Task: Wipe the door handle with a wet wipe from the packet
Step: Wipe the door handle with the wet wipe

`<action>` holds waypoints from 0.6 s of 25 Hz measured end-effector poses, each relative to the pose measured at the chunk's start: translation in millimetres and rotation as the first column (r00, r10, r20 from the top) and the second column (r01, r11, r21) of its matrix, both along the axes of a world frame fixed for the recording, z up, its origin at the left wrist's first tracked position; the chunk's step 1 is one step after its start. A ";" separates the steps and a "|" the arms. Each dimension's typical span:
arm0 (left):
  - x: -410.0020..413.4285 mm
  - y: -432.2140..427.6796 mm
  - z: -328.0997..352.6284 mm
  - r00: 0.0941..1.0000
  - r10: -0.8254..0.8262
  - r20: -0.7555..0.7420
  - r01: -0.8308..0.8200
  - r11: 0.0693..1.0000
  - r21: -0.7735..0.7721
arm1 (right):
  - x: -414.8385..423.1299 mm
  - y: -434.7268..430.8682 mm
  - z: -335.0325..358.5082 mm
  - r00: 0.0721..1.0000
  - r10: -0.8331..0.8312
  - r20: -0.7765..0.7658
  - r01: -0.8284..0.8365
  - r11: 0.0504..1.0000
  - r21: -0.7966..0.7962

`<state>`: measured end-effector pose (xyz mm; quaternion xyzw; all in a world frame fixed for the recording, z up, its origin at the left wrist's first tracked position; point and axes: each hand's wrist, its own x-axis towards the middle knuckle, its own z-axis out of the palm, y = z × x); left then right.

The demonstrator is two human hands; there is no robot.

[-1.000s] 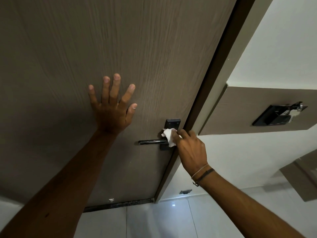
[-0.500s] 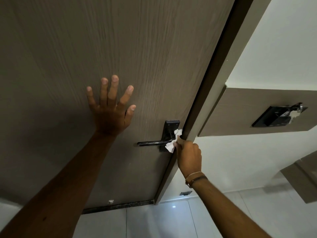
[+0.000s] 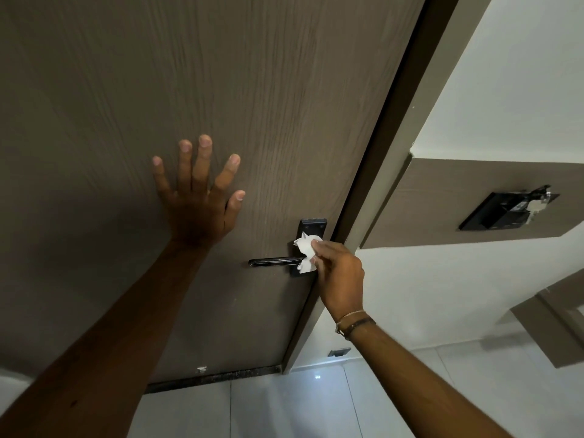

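A dark metal door handle (image 3: 272, 262) with a black backplate sits on the right side of a brown wood-grain door (image 3: 221, 90). My right hand (image 3: 339, 273) holds a crumpled white wet wipe (image 3: 306, 251) pressed against the backplate where the lever joins it. My left hand (image 3: 199, 194) lies flat on the door with fingers spread, up and to the left of the handle. The packet is not in view.
The door frame (image 3: 373, 191) runs diagonally right of the handle. On the brown wall panel at right is a black card holder (image 3: 502, 213) with a key hanging from it. White floor tiles (image 3: 284, 406) lie below the door.
My right hand with the wipe slid from the door edge back left onto the backplate at the lever's base. The left hand has stayed flat on the door.
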<state>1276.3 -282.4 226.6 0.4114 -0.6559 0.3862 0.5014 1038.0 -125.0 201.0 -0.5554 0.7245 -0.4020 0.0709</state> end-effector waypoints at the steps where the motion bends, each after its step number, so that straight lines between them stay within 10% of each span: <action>1: -0.6 0.4 0.0 1.000 -0.002 0.001 0.002 1.000 -0.004 | 3.0 -1.1 -2.5 0.994 -0.028 0.106 0.032 0.999 -0.033; 3: -1.1 -0.2 -1.0 1.000 -0.007 -0.001 0.007 1.000 -0.007 | 7.4 -1.0 3.5 0.975 0.044 0.216 -0.055 0.997 0.045; 7: 0.2 -3.8 -4.7 1.000 -0.013 -0.010 0.013 1.000 -0.006 | -11.1 3.0 8.1 0.834 0.327 -0.445 -0.238 0.940 0.245; 11: -0.5 -3.0 -4.1 1.000 -0.018 -0.007 0.018 1.000 0.013 | -8.9 0.9 -1.4 0.963 0.158 -0.218 -0.139 0.985 0.099; 15: -2.2 0.1 -0.8 1.000 -0.015 0.009 0.015 0.999 0.028 | 6.1 -1.7 -1.3 0.610 0.306 -0.731 -0.269 0.948 0.172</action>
